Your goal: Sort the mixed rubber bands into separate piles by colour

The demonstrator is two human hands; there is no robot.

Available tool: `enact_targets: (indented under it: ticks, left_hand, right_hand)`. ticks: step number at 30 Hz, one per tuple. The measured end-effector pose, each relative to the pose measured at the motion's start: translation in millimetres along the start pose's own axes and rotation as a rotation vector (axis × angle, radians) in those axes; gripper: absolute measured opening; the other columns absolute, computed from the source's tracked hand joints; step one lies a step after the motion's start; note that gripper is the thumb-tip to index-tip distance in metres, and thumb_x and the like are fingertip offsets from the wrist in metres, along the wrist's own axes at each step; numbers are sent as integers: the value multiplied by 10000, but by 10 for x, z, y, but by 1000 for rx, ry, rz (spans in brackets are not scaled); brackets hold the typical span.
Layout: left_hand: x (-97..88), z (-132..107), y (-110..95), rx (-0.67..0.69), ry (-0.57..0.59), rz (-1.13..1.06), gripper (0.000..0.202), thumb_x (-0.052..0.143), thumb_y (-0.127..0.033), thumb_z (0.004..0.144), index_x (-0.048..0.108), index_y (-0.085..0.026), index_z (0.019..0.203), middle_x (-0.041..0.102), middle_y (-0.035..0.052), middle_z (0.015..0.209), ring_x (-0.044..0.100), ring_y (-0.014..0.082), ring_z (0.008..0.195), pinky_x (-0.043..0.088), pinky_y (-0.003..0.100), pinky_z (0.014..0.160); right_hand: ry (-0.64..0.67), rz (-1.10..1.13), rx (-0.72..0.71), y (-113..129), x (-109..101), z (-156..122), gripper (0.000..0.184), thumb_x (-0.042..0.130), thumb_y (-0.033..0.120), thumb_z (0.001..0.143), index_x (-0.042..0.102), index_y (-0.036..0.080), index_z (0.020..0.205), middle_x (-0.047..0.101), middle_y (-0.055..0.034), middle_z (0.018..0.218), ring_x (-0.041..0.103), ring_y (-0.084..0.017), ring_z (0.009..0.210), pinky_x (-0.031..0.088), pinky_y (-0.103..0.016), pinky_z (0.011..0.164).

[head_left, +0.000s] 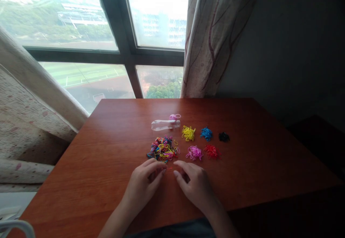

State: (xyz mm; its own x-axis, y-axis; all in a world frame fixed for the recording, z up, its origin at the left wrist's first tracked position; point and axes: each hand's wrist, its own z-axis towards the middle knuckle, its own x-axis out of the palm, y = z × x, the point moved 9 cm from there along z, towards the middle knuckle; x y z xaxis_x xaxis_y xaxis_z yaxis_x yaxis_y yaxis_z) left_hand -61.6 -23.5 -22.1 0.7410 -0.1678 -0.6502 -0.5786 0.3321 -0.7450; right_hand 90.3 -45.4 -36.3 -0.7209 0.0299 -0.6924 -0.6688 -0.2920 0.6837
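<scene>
Head view: a small orange-red piece (pixel 169 168) is at the tips of the left fingers (pixel 155 165), in the gap before the right fingers (pixel 184 165). The left fingertips are narrowed together, though whether they pinch the piece I cannot tell; the right ones stand somewhat apart, nothing visible between them. A loose pinch could let something so thin drop onto the counter (pixel 107 180). Just beyond the left fingers, the mixed pile (pixel 161 148) could scatter if a knuckle nudged it. Ahead of the right fingers, the pink pile (pixel 194 153) and red pile (pixel 212 152) sit close together; a careless sweep could mingle them. Farther out, the clear bottle (pixel 161 125) lies sideways and might roll if bumped.
</scene>
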Motion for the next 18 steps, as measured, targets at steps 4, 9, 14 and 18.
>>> enact_targets:
  ticks: [4, 9, 14, 18]
  left_hand:
    - [143, -13, -64, 36, 48, 19, 194, 517, -233, 908, 709, -206, 897, 632, 21, 758, 556, 117, 614, 448, 212, 591]
    - [90, -33, -78, 49, -21, 1, 181, 522, -220, 910, 696, -214, 961, 652, 18, 766, 596, 130, 654, 474, 219, 626]
    - [-35, -59, -18, 57, -66, 11, 166, 523, -223, 915, 685, -209, 949, 684, 27, 810, 629, 136, 689, 490, 219, 640]
    - [-182, -94, 84, 37, -145, 47, 169, 512, -227, 920, 677, -207, 944, 697, 26, 818, 646, 139, 699, 499, 224, 651]
  right_hand:
    - [11, 15, -40, 57, -4, -4, 154, 526, 231, 939, 677, 225, 968, 713, -14, 842, 657, -165, 758, 449, -251, 722]
    - [-51, 26, -44, 63, -51, -16, 197, 492, 232, 952, 673, 217, 877, 708, -22, 803, 658, -159, 724, 468, -249, 705]
    - [-239, -53, 33, -285, -467, -100, 254, 459, 297, 973, 687, 209, 904, 728, -52, 833, 682, -177, 726, 504, -259, 684]
    - [-374, -227, 141, -749, -944, -191, 307, 477, 406, 957, 704, 206, 908, 746, -75, 848, 700, -199, 697, 529, -281, 666]
